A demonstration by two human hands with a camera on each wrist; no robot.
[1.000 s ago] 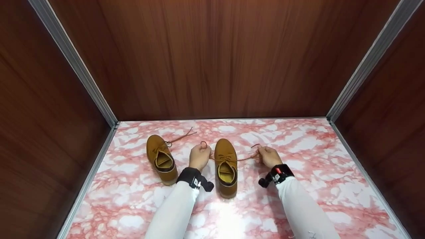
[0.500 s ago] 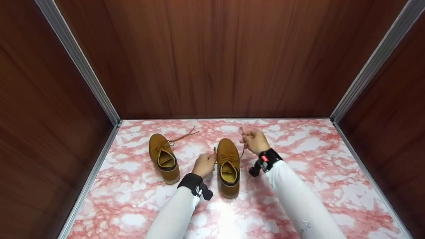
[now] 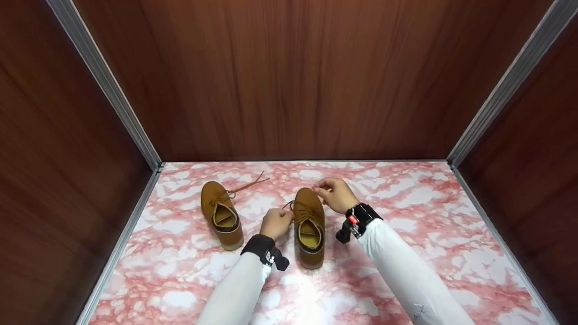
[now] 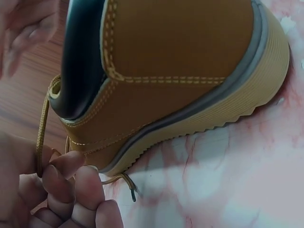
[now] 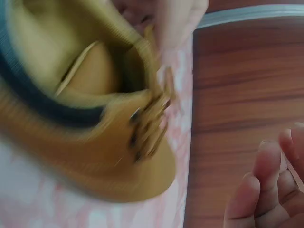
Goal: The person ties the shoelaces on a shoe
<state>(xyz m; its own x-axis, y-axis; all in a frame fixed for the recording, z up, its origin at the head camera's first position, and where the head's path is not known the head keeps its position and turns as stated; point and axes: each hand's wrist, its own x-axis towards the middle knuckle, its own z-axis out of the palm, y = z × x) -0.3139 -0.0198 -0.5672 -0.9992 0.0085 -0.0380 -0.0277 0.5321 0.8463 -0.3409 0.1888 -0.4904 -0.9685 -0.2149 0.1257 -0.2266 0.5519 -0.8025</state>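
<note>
A tan lace-up shoe [image 3: 309, 198] stands upright on the marbled surface, toe pointing away. Beside its left side, my left hand [image 3: 276, 223] pinches the shoelace [image 4: 42, 135] between thumb and fingers. A dark-tipped lace end [image 4: 127, 181] sticks out beyond the fingers in the left wrist view. My right hand [image 3: 337, 195] hovers by the right of the toe. Its loosely bent fingers [image 5: 267, 166] show no lace between them in the right wrist view. Laces cross the tongue, blurred in that view.
A second tan shoe [image 3: 212, 201] lies to the left, its laces [image 3: 248, 185] trailing toward the back right. Brown wood-grain panels [image 3: 289, 81] with grey metal edging enclose the back and both sides.
From holding lace out at the right, my right hand has moved left toward the toe, and the lace no longer shows in it. My left hand came closer to the shoe, still pinching lace.
</note>
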